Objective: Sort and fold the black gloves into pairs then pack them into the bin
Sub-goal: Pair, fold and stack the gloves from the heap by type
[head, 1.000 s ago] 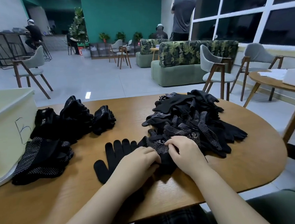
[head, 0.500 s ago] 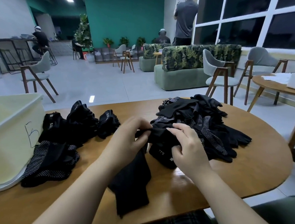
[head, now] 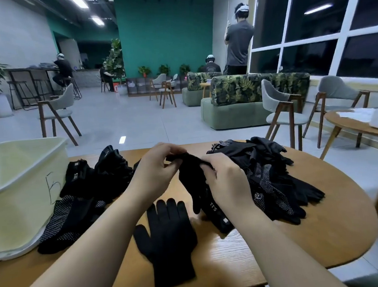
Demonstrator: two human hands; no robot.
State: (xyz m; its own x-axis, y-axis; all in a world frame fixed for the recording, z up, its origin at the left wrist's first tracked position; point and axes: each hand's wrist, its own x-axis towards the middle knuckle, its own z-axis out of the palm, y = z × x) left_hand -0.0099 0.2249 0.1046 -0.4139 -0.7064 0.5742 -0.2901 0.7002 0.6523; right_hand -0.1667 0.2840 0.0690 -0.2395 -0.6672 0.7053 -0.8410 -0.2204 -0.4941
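Both hands hold one black glove (head: 194, 181) raised above the wooden table (head: 327, 241). My left hand (head: 154, 171) pinches its upper end, and my right hand (head: 227, 181) grips its middle, with the lettered cuff hanging down to the table. A plain black knit glove (head: 168, 237) lies flat on the table below my hands, fingers pointing away. To the right, a loose heap of black gloves (head: 272, 177) spreads out, some with white dots. Folded black gloves (head: 95, 175) and a dotted bundle (head: 69, 218) lie at the left beside the pale yellow bin (head: 14, 202).
The bin stands at the table's left edge, marked with a handwritten letter. Grey chairs (head: 280, 113) and a second round table (head: 358, 125) stand to the right behind my table. People and sofas are far back in the room.
My hands lifted from the table, carrying a glove up. The plain knit glove that hung from my hands half a second ago now lies flat on the table.
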